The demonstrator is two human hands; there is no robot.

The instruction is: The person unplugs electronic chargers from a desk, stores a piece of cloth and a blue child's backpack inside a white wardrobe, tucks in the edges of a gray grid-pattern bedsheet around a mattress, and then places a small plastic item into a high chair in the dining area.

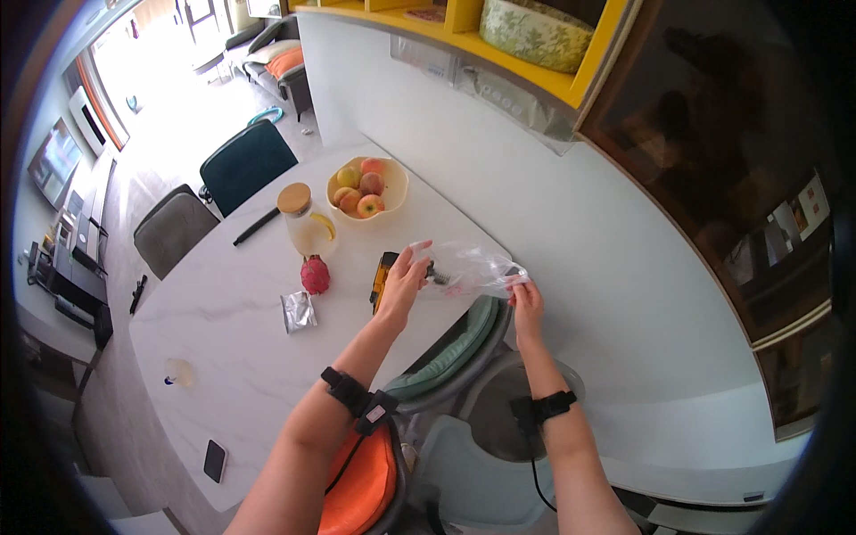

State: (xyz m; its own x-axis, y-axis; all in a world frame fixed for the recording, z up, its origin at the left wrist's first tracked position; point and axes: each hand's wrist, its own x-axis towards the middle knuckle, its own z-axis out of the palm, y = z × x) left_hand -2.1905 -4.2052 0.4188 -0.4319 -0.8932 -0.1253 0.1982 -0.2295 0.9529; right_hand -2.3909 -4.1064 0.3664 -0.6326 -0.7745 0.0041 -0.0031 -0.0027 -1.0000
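Observation:
A clear plastic bag (471,267) is stretched between my two hands above the right end of the marble-patterned table. My left hand (403,281) grips its left edge with the fingertips. At the bag's right end, my right hand (526,304) pinches the gathered plastic. Partly behind my left hand, a yellow-and-black tool (380,281) lies on the table. A dark ribbed piece (438,275) shows by the bag; whether it is inside, or part of the tool, I cannot tell. Left of the tool are a dragon fruit (315,275) and a silver foil packet (298,312).
A fruit bowl (396,200) and a glass jar with a wooden lid (295,198) stand farther back. A black stick-like object (257,227) and a phone (215,461) lie on the table (247,374). Chairs with green (445,371) and orange (364,481) cushions are close by.

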